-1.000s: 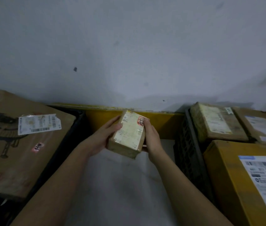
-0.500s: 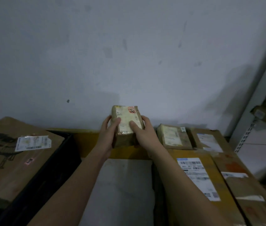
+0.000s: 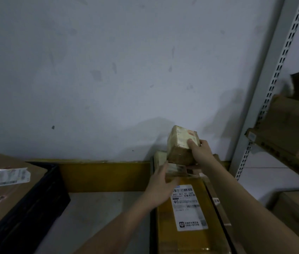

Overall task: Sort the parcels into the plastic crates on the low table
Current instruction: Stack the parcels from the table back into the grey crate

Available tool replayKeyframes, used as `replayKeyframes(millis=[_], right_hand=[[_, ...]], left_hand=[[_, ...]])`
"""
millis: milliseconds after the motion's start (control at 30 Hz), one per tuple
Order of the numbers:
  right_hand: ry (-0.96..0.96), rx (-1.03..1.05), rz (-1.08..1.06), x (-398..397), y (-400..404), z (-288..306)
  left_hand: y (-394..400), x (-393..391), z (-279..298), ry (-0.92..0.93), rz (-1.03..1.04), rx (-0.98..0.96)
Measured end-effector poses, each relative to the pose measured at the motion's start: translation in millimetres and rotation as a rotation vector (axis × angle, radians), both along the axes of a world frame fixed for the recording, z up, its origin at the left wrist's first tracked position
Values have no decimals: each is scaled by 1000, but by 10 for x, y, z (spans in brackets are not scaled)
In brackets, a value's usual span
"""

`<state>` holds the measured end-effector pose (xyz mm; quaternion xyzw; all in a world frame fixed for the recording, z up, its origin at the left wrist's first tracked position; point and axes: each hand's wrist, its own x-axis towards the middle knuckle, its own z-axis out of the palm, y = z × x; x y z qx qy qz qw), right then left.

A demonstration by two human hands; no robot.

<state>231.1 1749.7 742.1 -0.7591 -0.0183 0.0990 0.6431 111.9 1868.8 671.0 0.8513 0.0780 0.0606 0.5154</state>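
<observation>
Large carton (image 3: 7,189): far left, white label on top, in a black crate (image 3: 35,198).
Left hand (image 3: 160,187): fingers straight and spread, holding nothing, over the yellow parcel (image 3: 185,226).
Small parcel (image 3: 182,143): raised near the wall, above the right-hand parcels.
Right hand (image 3: 200,153): fingers curled around the small parcel.
Shelf rack (image 3: 273,85): far right, cartons on it.

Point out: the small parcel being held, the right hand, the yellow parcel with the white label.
small parcel (image 3: 179,143), head view, on its pale labelled top face.
right hand (image 3: 201,153), head view, on the back of the hand gripping the parcel.
yellow parcel (image 3: 168,239), head view, on bare yellow surface left of its label.
</observation>
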Motion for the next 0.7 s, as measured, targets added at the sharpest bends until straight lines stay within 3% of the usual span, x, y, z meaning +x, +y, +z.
replayKeyframes(millis=[133,200,367,500,700], right_hand=[[18,-93,46,159,93,-155],[39,-104,63,205,193,-222],[-94,-352,93,329,426,-517],[-215,-742,70,390,426,-642],[-160,-544,150,378,316,-626]], left_hand=[[-165,12,-240,90,56,450],[-215,-10,-271,91,65,543],[-208,24,-274,108,67,551],[-207,72,-324,102,82,569],[-201,84,-326,81,96,562]])
